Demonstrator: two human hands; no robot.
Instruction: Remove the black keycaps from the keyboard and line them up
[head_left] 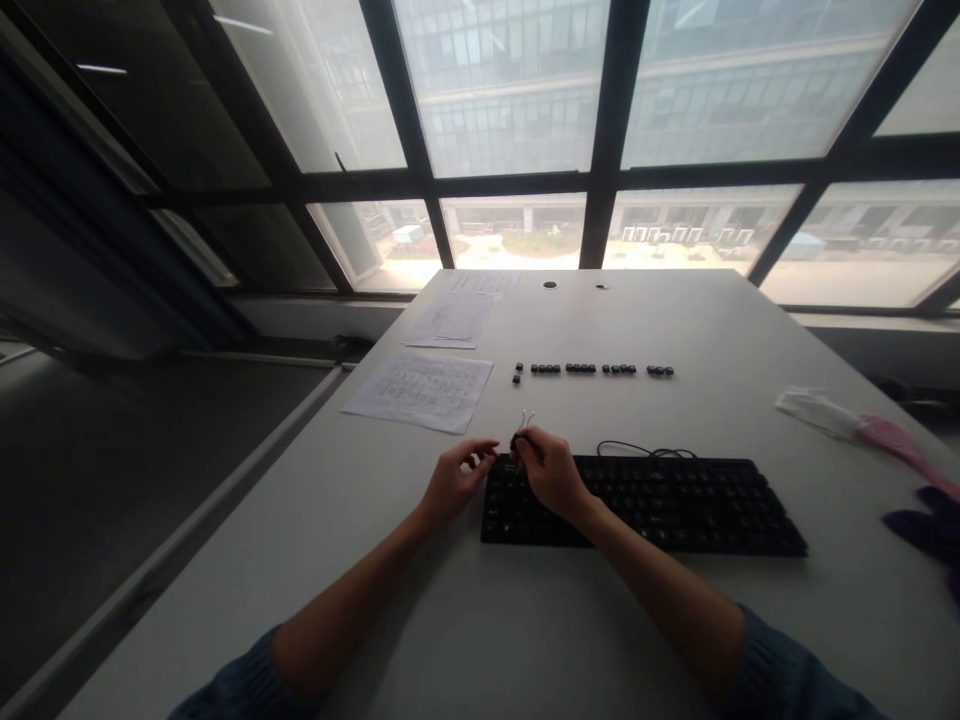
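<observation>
A black keyboard [660, 505] lies on the white table, partly covered by my right hand. Over its top left part, my right hand [553, 472] is closed in a pinch on what looks like a wire keycap puller [515, 440], a small black piece with two thin wire prongs pointing up and away. My left hand [456, 478] is beside the keyboard's upper left corner, its fingers curved and apart with nothing seen in them. Whether its fingertips touch the keyboard edge I cannot tell. Beyond the hands, several small black keycaps [581, 368] stand in a row of short groups.
Printed sheets of paper [420, 388] lie on the left of the table [375, 600]. A cable [637, 446] loops behind the keyboard. At the right edge are white and pink cloth-like items [817, 410] and a dark purple one [926, 522]. Windows [510, 90] rise behind the table.
</observation>
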